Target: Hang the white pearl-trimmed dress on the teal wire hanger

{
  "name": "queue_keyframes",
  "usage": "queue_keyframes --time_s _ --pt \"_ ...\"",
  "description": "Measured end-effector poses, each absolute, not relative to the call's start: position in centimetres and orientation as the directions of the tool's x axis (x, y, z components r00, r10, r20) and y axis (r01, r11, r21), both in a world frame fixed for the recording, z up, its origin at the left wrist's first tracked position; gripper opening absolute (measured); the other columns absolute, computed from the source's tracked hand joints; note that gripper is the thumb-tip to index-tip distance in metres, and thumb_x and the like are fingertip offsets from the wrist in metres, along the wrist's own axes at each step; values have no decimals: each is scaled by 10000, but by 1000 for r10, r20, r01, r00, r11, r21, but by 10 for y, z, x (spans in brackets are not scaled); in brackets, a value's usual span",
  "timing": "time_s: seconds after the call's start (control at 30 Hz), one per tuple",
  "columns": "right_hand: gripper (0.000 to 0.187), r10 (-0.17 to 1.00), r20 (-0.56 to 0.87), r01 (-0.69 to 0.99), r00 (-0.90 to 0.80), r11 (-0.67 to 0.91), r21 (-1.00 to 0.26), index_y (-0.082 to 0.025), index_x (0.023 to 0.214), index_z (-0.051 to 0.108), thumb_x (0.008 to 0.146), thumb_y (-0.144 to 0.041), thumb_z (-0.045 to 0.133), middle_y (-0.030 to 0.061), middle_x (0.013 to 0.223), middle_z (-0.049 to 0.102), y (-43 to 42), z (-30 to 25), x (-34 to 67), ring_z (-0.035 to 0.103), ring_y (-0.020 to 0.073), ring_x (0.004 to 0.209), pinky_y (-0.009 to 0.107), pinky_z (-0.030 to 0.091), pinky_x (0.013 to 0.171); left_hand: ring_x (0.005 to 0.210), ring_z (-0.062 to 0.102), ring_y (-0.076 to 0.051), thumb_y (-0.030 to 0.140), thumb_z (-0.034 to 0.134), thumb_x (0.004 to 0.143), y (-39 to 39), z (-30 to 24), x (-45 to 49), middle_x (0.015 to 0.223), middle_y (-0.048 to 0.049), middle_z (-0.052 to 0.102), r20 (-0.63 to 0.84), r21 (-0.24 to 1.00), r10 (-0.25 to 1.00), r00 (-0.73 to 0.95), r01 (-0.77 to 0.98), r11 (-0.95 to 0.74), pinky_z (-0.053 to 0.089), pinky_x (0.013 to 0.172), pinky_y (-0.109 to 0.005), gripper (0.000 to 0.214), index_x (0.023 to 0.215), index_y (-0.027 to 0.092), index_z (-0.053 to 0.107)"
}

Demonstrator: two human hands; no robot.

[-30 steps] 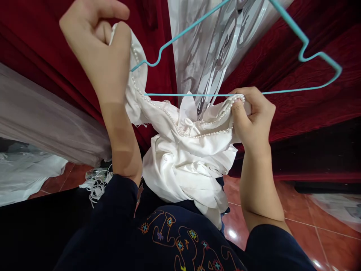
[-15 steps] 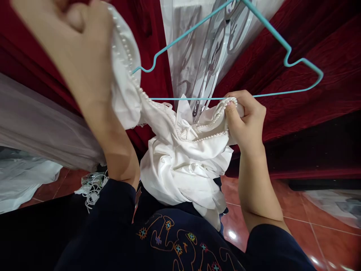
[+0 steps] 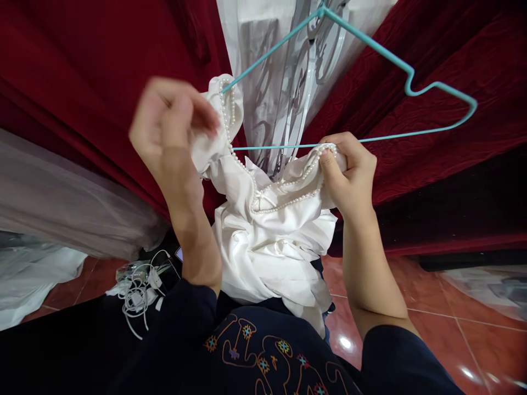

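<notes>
A white dress [image 3: 263, 263] with pearl-beaded trim hangs bunched in front of me, its lower part near my lap. Its left shoulder strap [image 3: 236, 109] sits over the left end of a turquoise hanger [image 3: 366, 41]. Beside that strap, my left hand [image 3: 173, 120] is raised with bent fingers, smeared by motion; whether they touch the cloth I cannot tell. My right hand [image 3: 352, 170] pinches the beaded right shoulder edge between thumb and fingers, just at the hanger's bottom bar. The hanger's right end sticks out bare beyond it.
Dark red drapes [image 3: 115, 49] hang on both sides, with white cloth and a white scrollwork frame [image 3: 307, 82] between them. White cables [image 3: 138, 299] lie on a black surface [image 3: 69, 334] at lower left. Sheer pale fabric [image 3: 69, 192] hangs left. The floor is red tile [image 3: 473, 329].
My left hand has come down and to the right from the upper left. The left strap, stretched up before, now rests lower on the hanger's end. My right hand keeps its pinch.
</notes>
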State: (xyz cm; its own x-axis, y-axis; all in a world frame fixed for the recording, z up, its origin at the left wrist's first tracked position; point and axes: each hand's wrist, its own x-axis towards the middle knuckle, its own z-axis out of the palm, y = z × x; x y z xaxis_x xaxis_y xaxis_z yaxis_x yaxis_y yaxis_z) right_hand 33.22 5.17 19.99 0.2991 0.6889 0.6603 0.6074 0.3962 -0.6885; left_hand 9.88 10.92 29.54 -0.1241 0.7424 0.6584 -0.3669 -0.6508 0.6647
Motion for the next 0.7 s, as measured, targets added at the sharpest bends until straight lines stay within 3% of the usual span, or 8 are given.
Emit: queue_keyframes --time_s 0.07,0.1,0.17,0.3,0.43,0.53,0.63,0.7 --pt "201 676 664 606 319 393 -692 -249 977 692 972 -422 590 21 887 654 53 198 329 579 155 766 323 514 745 588 627 -141 267 470 1057 95 270 100 716 -63 695 535 829 804 258 -345 -440 488 564 -258 431 747 156 748" --pt "195 671 665 605 328 392 -693 -251 981 690 973 -417 589 22 894 650 54 197 327 581 157 776 328 523 764 657 691 -169 378 492 1068 92 256 101 792 -91 745 401 912 794 457 -279 -301 552 620 -275 442 814 155 777" --pt "184 657 670 602 345 393 -695 -252 985 687 976 -405 584 23 902 640 55 196 325 587 160 797 339 536 799 919 766 -235 495 592 1025 93 234 110 1079 -121 781 216 970 770 601 -222 -98 631 857 -369 369 1043 175 775" --pt "170 623 698 594 353 427 -682 -259 1012 677 989 -381 561 24 930 633 57 194 320 611 163 846 355 547 850 1386 614 -252 400 420 1103 107 218 140 1420 -92 638 233 841 822 519 -532 97 458 1198 -493 335 1245 192 641" --pt "240 545 754 622 366 460 -634 -293 1174 653 954 -312 558 38 1069 638 58 189 311 648 182 942 379 555 879 1416 585 -227 222 346 1095 110 223 155 1149 -62 652 276 749 848 452 -655 105 478 1160 -458 227 1088 193 571" --pt "390 289 772 665 566 393 -635 -285 1240 624 863 -216 548 49 1109 619 55 179 313 608 164 856 348 526 783 1362 617 -239 248 472 1062 108 224 150 988 -42 603 252 786 879 404 -615 57 541 1080 -410 100 987 207 524" --pt "402 -19 608 563 793 405 -721 -221 1062 621 684 -115 532 28 1051 606 42 163 347 472 95 686 296 434 687 1298 651 -248 257 517 1043 107 225 140 949 -38 582 239 806 881 409 -589 55 597 968 -367 99 954 216 516" --pt "344 -24 461 434 887 388 -813 -205 978 585 657 -103 516 -10 876 524 25 154 390 397 76 620 274 374 633 1269 665 -245 259 523 1042 108 226 133 949 -38 583 249 806 874 418 -590 53 616 919 -348 97 954 219 520"
